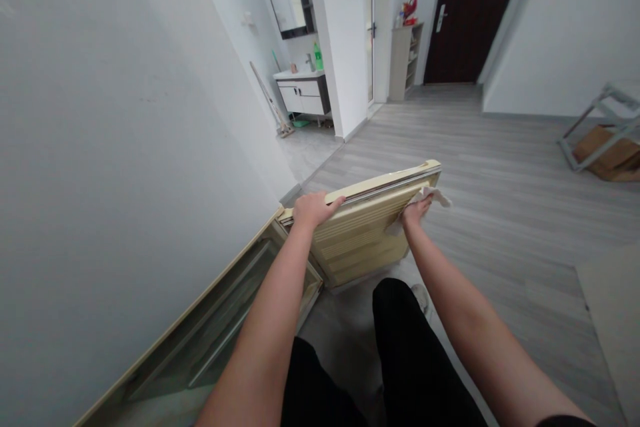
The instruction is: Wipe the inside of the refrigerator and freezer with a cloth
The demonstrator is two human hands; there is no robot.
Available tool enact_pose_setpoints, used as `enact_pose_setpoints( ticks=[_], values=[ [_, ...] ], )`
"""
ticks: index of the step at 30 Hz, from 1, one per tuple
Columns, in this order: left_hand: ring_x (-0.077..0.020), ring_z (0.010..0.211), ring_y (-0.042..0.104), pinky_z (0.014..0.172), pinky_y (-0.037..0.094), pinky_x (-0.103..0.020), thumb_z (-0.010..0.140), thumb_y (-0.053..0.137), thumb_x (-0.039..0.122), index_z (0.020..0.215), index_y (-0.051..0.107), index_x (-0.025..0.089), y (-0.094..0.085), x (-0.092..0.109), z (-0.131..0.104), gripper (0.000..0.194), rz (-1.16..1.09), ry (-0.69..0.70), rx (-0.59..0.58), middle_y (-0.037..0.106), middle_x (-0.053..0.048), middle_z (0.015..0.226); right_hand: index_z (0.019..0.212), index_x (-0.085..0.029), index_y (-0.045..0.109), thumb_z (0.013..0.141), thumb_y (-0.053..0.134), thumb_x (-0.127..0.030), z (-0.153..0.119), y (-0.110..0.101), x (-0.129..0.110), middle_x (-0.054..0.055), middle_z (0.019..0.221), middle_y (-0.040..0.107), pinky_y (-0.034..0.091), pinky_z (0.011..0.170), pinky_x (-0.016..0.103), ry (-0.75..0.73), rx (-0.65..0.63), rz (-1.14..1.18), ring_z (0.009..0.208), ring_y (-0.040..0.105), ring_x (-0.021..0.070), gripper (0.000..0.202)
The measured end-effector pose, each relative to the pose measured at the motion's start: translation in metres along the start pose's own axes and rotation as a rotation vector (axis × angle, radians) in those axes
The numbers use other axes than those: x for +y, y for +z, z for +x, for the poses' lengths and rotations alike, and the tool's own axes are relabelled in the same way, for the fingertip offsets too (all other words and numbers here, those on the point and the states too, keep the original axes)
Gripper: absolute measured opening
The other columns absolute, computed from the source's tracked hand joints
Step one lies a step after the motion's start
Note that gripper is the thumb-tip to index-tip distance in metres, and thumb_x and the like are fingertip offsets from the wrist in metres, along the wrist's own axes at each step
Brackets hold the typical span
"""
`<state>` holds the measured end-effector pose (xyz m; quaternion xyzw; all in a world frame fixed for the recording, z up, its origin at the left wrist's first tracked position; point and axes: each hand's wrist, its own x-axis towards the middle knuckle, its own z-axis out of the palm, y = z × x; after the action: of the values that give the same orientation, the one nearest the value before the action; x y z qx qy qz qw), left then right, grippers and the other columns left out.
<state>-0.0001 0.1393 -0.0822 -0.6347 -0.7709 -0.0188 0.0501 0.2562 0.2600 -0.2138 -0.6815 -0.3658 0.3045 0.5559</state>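
A cream-coloured appliance door [365,240], likely a small fridge's, stands swung out, its ribbed inner side facing me. My left hand [313,209] is closed over the door's top edge near the hinge end. At the far end, my right hand [417,210] holds a white cloth [437,195] against the inner panel; part of the cloth hangs below the fingers and a corner sticks out past the door. To the left is the appliance's open body [200,327], with glass-like shelves or panels inside, partly hidden by my left arm.
A white wall [125,113] runs along the left. Ahead are a washbasin cabinet [303,95], a mop [273,103], a shelf unit [400,63] and a dark door [473,13]. A grey frame [600,120] with a cardboard box [610,150] stands right. My legs are just below the door.
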Motion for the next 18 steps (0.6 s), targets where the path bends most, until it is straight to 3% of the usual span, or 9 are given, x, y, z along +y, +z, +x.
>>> enact_pose_setpoints(
  ticks=[3, 5, 8, 10, 13, 15, 18],
  values=[
    [-0.0367, 0.099, 0.071, 0.082, 0.053, -0.043, 0.087, 0.013, 0.083, 0.11, 0.073, 0.016, 0.0, 0.0, 0.001, 0.092, -0.012, -0.004, -0.007, 0.076, -0.02, 0.103, 0.156, 0.004, 0.022, 0.096, 0.025, -0.024, -0.027, 0.024, -0.012, 0.033, 0.163, 0.013, 0.014, 0.12, 0.065, 0.008, 0.051, -0.013, 0.156, 0.008, 0.0361, 0.066],
    [-0.0366, 0.101, 0.071, 0.084, 0.052, -0.043, 0.088, 0.015, 0.082, 0.112, 0.073, 0.016, -0.001, 0.001, 0.001, 0.091, -0.017, -0.022, -0.011, 0.075, -0.02, 0.104, 0.157, 0.004, 0.02, 0.096, 0.027, -0.027, -0.062, 0.044, -0.017, 0.033, 0.163, 0.009, 0.014, 0.119, 0.068, -0.024, 0.013, -0.022, 0.156, 0.003, 0.0378, 0.069],
    [-0.0369, 0.103, 0.07, 0.085, 0.052, -0.043, 0.088, 0.015, 0.082, 0.114, 0.072, 0.015, -0.002, 0.003, 0.003, 0.092, -0.019, -0.059, -0.012, 0.075, -0.021, 0.105, 0.159, 0.003, 0.007, 0.097, 0.035, -0.051, -0.13, 0.072, -0.019, 0.035, 0.163, 0.004, 0.018, 0.116, 0.069, -0.007, -0.082, -0.022, 0.154, 0.005, 0.0417, 0.087],
    [-0.0373, 0.103, 0.071, 0.084, 0.053, -0.043, 0.088, 0.014, 0.082, 0.114, 0.072, 0.015, -0.002, 0.003, 0.004, 0.093, -0.019, -0.07, -0.011, 0.075, -0.022, 0.105, 0.16, 0.002, 0.001, 0.093, 0.036, -0.066, -0.176, 0.083, -0.017, 0.033, 0.164, -0.001, 0.017, 0.118, 0.065, -0.018, -0.224, -0.039, 0.154, 0.002, 0.0419, 0.101],
    [-0.038, 0.102, 0.071, 0.083, 0.053, -0.043, 0.087, 0.012, 0.083, 0.113, 0.072, 0.014, -0.001, 0.003, 0.007, 0.094, -0.011, -0.083, -0.001, 0.075, -0.022, 0.104, 0.16, 0.003, -0.002, 0.089, 0.037, -0.076, -0.227, 0.09, -0.012, 0.032, 0.164, -0.004, 0.016, 0.121, 0.059, -0.009, -0.397, -0.057, 0.155, -0.006, 0.0402, 0.113],
    [-0.0387, 0.102, 0.071, 0.083, 0.053, -0.044, 0.087, 0.011, 0.083, 0.113, 0.071, 0.014, 0.0, 0.003, 0.007, 0.095, -0.005, -0.091, 0.005, 0.075, -0.023, 0.103, 0.159, 0.006, 0.002, 0.088, 0.041, -0.075, -0.244, 0.089, -0.008, 0.035, 0.163, 0.001, 0.016, 0.121, 0.056, 0.027, -0.449, -0.036, 0.155, -0.004, 0.0405, 0.114],
    [-0.0387, 0.102, 0.071, 0.082, 0.053, -0.044, 0.087, 0.012, 0.083, 0.113, 0.071, 0.015, 0.001, 0.002, 0.006, 0.094, 0.002, -0.083, 0.0, 0.075, -0.022, 0.104, 0.159, 0.005, 0.007, 0.086, 0.05, -0.073, -0.239, 0.083, 0.001, 0.035, 0.162, 0.006, 0.016, 0.122, 0.055, 0.056, -0.46, -0.019, 0.155, 0.001, 0.0388, 0.115]
  ],
)
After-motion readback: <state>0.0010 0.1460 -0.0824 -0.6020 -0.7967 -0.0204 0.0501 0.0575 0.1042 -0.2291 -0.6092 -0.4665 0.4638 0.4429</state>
